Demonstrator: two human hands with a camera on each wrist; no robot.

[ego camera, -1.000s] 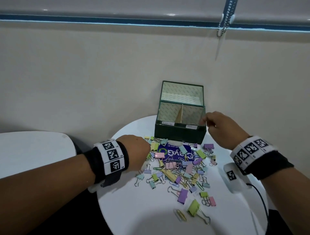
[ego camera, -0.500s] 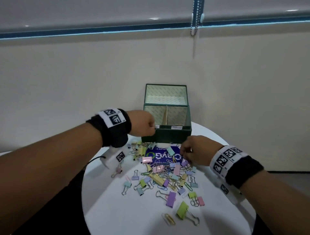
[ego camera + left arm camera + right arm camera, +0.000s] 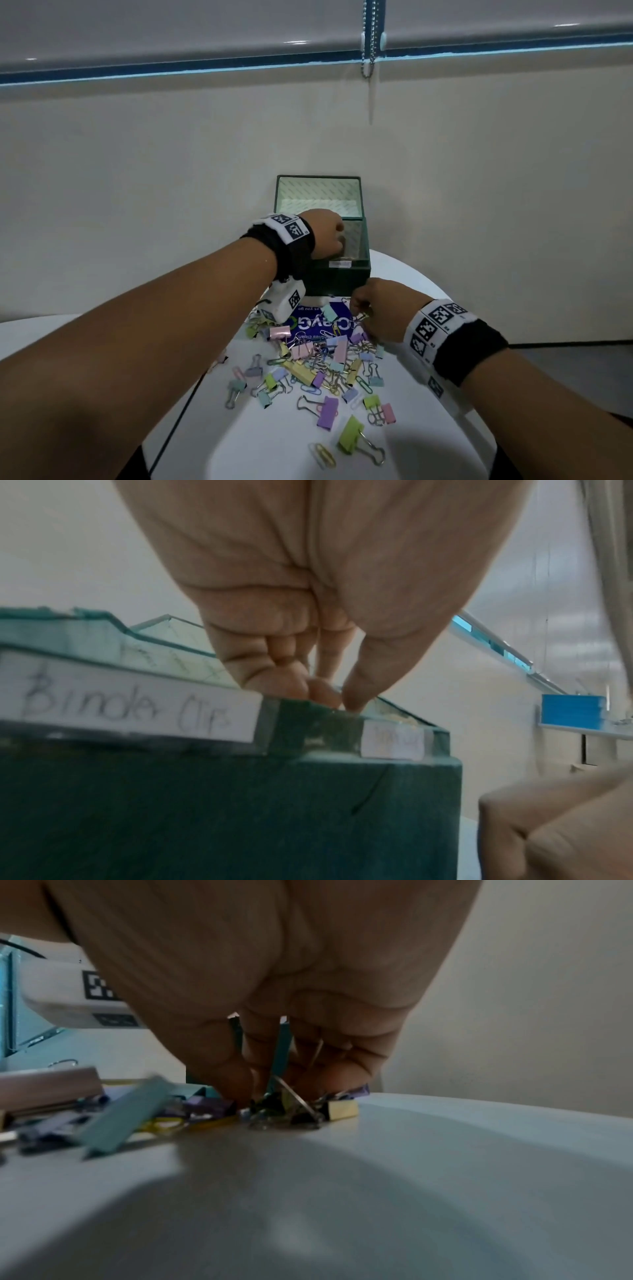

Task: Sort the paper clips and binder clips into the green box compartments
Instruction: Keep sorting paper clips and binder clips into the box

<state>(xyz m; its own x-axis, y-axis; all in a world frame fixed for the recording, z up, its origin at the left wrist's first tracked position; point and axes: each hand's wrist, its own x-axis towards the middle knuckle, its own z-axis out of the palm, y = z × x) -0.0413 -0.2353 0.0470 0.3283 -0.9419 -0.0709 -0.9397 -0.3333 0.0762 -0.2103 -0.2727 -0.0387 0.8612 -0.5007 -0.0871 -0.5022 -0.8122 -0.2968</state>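
A person sat at a round white table (image 3: 274,445) with a dark green cardboard box (image 3: 342,277) standing open near the wall, its lid raised behind it. The left hand (image 3: 323,236) hovered over the box's front rim, above the two compartments, fingertips (image 3: 352,699) bunched together and pointing down. Whether anything was pinched between them could not be told. A handwritten white paper label (image 3: 130,696) on the front read "Binder Clips"; a second, smaller label (image 3: 394,739) to its right was too blurred to read.

The right hand (image 3: 380,308) was down in the heap of pastel paper clips and binder clips (image 3: 322,370), just in front of the box, its fingers (image 3: 226,1074) curled among the clips and apparently closing on a binder clip with silver wire handles (image 3: 291,1110).

To do this step well, the left hand should probably let go only once it is clearly over the matching compartment. The right should lift one clip free of its tangled neighbours.

A blue printed card (image 3: 308,323) lay beneath the heap. A white wrist-mounted camera unit (image 3: 284,303) hung under the left wrist, close above the clips, and could brush them.
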